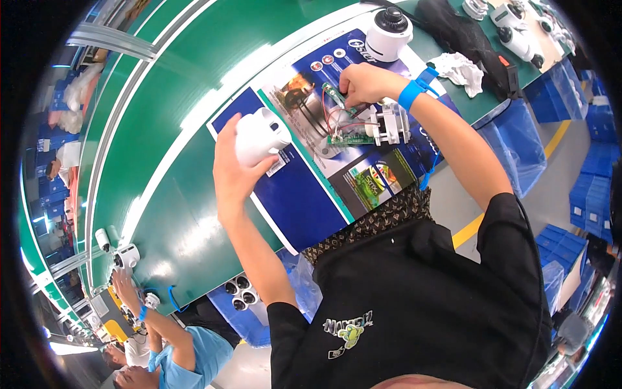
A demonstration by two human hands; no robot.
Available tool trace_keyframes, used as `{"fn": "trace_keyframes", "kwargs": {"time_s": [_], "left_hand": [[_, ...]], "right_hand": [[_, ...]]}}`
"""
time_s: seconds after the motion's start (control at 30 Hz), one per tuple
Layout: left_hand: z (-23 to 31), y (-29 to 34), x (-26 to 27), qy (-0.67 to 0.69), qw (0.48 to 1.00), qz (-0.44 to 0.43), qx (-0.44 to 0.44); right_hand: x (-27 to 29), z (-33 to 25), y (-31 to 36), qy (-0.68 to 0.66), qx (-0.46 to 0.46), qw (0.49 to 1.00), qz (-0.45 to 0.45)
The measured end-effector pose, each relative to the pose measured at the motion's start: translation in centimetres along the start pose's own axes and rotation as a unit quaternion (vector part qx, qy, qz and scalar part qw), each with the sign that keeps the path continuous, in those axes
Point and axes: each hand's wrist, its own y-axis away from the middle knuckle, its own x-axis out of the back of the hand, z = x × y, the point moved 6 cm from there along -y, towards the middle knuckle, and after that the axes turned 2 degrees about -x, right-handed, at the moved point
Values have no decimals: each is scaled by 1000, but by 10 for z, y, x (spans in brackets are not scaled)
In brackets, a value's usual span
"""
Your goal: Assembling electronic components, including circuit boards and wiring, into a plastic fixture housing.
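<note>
My left hand (228, 172) is closed around a white rounded camera housing (262, 135), its opening facing right, above the blue cardboard. My right hand (370, 84), fingers curled, pinches a small green circuit board (332, 94) at its edge; the fingertips are partly hidden. Thin red and black wires (326, 111) run from this board toward a white bracket assembly (391, 124). A second green circuit board (350, 139) lies beside the bracket. All of these parts rest on or over a flat printed carton (304, 188). A blue wrist strap (412, 94) is around my right wrist.
Beyond my right hand stands a white dome camera (389, 35). Crumpled white paper (459, 71) and a black bag (457, 39) lie to the right. Blue lined bins (512, 146) flank the green bench (175, 227). A co-worker in blue (194, 353) handles parts at lower left.
</note>
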Motion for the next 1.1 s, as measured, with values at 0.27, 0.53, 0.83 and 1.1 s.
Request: {"fn": "trace_keyframes", "kwargs": {"time_s": [0.27,0.53,0.83,1.1], "left_hand": [[-48,21,-25,479,875,-69,12],[-66,24,-32,535,838,-109,13],[-76,29,-31,538,836,-91,63],[-67,29,-32,525,844,-90,64]], "right_hand": [[-17,-7,-10,106,29,994,-28],[-19,-10,-3,156,72,985,24],[-8,-15,11,48,92,994,44],[2,-52,57,-133,220,956,144]]}}
